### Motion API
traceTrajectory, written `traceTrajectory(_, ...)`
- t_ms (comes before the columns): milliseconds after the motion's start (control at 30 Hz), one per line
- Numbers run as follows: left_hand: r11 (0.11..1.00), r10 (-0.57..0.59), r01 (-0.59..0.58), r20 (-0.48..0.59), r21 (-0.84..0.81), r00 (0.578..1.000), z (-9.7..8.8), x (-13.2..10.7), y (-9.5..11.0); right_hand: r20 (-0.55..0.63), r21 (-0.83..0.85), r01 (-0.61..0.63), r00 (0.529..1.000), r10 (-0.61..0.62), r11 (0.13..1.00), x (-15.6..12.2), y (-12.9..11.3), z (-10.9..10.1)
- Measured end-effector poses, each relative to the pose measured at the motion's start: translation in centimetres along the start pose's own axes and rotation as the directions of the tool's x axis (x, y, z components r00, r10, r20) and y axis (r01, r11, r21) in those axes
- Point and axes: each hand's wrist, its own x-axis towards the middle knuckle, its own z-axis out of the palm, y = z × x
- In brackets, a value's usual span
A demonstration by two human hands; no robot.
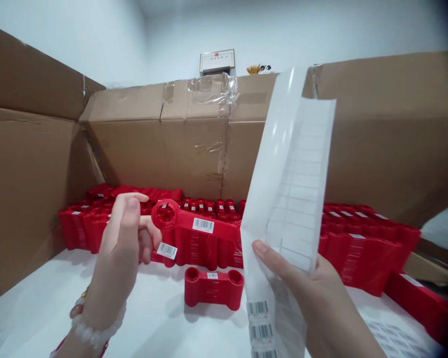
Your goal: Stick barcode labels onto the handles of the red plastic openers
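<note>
"Figure: how many hands, and what does each hold?"

"Two. The left hand (117,248) grips one red spool (205,233) by its ring end. The right hand (306,293) pinches one barcode label strip (283,209)."

"And around them?"

"One loose spool (213,288) stands at six o'clock on the white table (60,288). Stacked spools (361,258), too many to count, line a cardboard box (153,149) at twelve o'clock."

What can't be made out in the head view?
Head view:
- Barcode digits on the label strip: too small; the lowest label is cut off by the bottom edge.
- Text on the wall plaque: too small.
- Right hand fingers: hidden behind the strip.
- Red holders behind the strip: partly hidden by it.
- Left hand grip on the red holder: fingertips partly hidden.
</note>
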Motion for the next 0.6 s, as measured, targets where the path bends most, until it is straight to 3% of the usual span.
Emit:
traceTrajectory(133, 0.996, 0.073, -0.075, 0.054, 0.040, 0.996, -0.3, -0.2, -0.3, 0.065, 0.045, -0.016, 0.998, 0.013, 0.999, 0.6, 0.2, 0.2)
traceTrajectory(267, 0.960, 0.240, -0.240, 0.014, 0.141, 0.971, 1.4, -2.0, 0.1, 0.075, 0.021, -0.014, 0.997, 0.012, 1.000, 0.1, 0.5, 0.6)
traceTrajectory(367, 0.940, 0.278, -0.262, -0.046, 0.217, 0.959, 2.8, -2.6, 0.2, 0.061, 0.027, -0.065, 0.996, 0.063, 0.998, -0.8, 0.3, 1.4)
traceTrajectory(533, 0.935, 0.328, -0.313, -0.068, 0.167, 0.942, 3.5, -1.9, -0.4, -0.013, -0.025, -0.031, 0.999, 0.030, 0.999, -0.9, -0.1, 1.6)
traceTrajectory(600, 0.932, 0.352, -0.349, -0.008, 0.100, 0.936, 3.0, -1.4, -0.6, -0.024, -0.018, -0.004, 1.000, 0.004, 1.000, -0.4, -0.2, 1.2)
